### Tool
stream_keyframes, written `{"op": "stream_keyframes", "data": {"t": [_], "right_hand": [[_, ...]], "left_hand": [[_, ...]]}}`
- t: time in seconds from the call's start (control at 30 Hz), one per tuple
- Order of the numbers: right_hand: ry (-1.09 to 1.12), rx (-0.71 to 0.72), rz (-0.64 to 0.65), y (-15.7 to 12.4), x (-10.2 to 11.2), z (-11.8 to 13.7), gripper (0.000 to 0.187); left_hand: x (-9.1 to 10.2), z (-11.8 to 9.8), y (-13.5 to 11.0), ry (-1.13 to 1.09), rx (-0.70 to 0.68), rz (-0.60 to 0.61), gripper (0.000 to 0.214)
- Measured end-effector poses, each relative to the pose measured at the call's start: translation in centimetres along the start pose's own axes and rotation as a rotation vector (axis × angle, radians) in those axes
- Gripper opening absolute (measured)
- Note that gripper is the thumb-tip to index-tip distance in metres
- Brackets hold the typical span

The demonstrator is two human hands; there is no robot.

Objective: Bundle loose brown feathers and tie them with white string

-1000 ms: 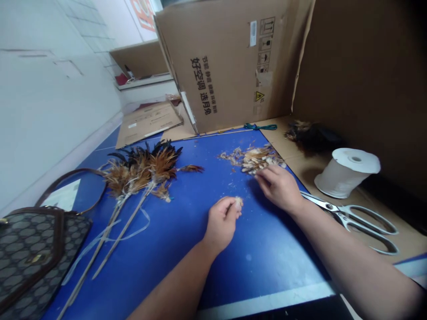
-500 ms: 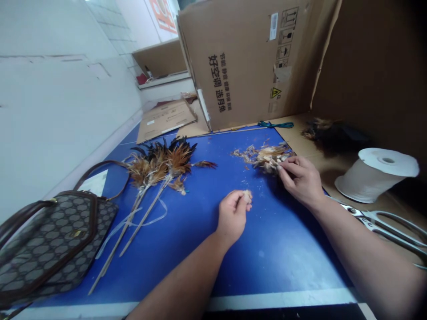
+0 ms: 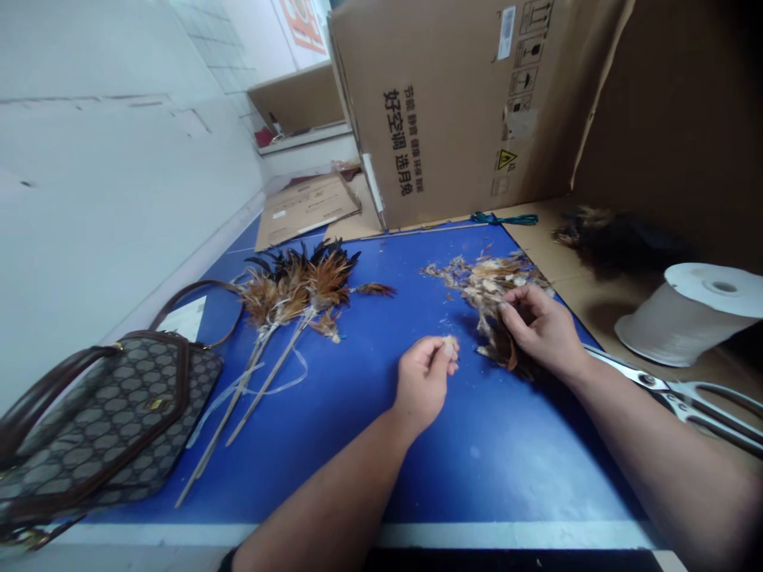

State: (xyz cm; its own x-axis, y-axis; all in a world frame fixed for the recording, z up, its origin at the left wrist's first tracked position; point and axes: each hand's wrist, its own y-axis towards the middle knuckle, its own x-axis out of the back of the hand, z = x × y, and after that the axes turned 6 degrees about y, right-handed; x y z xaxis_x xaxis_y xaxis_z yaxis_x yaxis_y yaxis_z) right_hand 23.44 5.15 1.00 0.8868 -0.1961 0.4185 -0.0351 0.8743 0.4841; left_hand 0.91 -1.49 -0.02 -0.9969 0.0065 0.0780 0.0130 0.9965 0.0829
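Note:
My left hand (image 3: 424, 375) is closed above the blue tabletop, pinching a small pale fluffy tuft (image 3: 449, 346) between thumb and fingers. To its right, my right hand (image 3: 545, 327) has thumb and fingertips pressed together on a bunch of brown feathers (image 3: 506, 342), which hangs below the fingers. Behind that hand lies a loose heap of brown and cream feathers (image 3: 492, 274), with scraps scattered around it. On the left rest feather bundles (image 3: 298, 290), rust-brown and black, fixed to thin sticks (image 3: 268, 377) with pale ribbon trailing off.
A patterned handbag (image 3: 125, 421) occupies the left edge. At the right are a large white spool (image 3: 685, 318), scissors (image 3: 679, 393) partly behind my forearm, and dark feathers (image 3: 625, 242). A big cardboard box (image 3: 453, 119) stands at the back, near a green cord (image 3: 504, 218).
My right hand has drawn brown feathers from the heap's near side, and they now hang below its fingers. My left hand keeps its tuft. The whole view has shifted slightly.

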Motion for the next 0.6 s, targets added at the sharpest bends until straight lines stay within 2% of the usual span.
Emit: {"op": "stream_keyframes", "data": {"t": [0.1,0.27,0.33,0.43,0.6], "right_hand": [[-0.091,0.036,-0.012,0.29,0.21,0.01,0.013],[-0.068,0.235,-0.094,0.63,0.12,0.64,0.009],[-0.044,0.170,-0.121,0.51,0.06,0.70,0.007],[-0.018,0.013,-0.097,0.18,-0.09,0.40,0.014],[-0.001,-0.006,-0.097,-0.19,-0.46,-0.05,0.016]], "left_hand": [[-0.04,-0.06,-0.02,-0.012,0.009,-0.004,0.029],[-0.05,-0.33,-0.03,-0.026,0.013,-0.011,0.028],[-0.04,-0.40,-0.01,-0.037,0.012,-0.011,0.028],[-0.08,-0.36,0.04,-0.063,0.020,-0.017,0.030],[-0.21,-0.05,0.07,-0.129,0.041,-0.022,0.032]]}}
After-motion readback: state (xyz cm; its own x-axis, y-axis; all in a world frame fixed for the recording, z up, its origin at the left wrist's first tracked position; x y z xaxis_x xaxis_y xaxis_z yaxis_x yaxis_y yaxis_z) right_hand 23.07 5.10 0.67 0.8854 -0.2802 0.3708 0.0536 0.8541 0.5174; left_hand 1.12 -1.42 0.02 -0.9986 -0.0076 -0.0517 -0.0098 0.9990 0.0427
